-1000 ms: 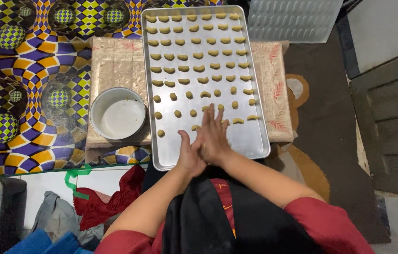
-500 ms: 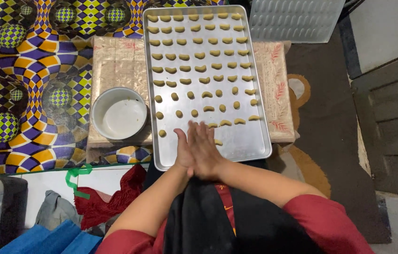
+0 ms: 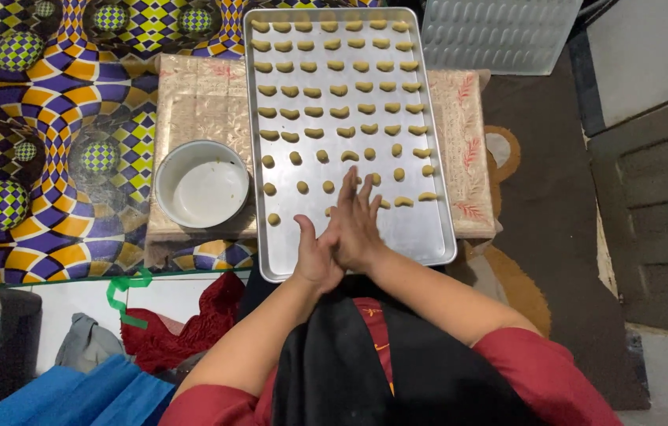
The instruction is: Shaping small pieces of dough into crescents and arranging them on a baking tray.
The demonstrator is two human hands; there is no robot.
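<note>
Left hand point(image 3: 317, 256) and right hand point(image 3: 356, 225) pressed palm to palm over the near end of the tray point(image 3: 429, 237), apparently rolling dough hidden between them. Shaped dough pieces point(image 3: 339, 89) fill the tray's far rows; bowl point(image 3: 201, 184) left of tray.

The baking tray point(image 3: 429, 237) is plain silver-grey metal, dotted with rows of tan dough pieces point(image 3: 338, 91), and the bowl point(image 3: 201, 184) beside it is white. Under both lies a beige cloth point(image 3: 192, 102) with red feather-like motifs, on a mat point(image 3: 58, 158) patterned in purple, orange, yellow and green checks and swirls. The person's sleeves point(image 3: 539, 371) are red, the apron point(image 3: 421, 379) black.
</note>
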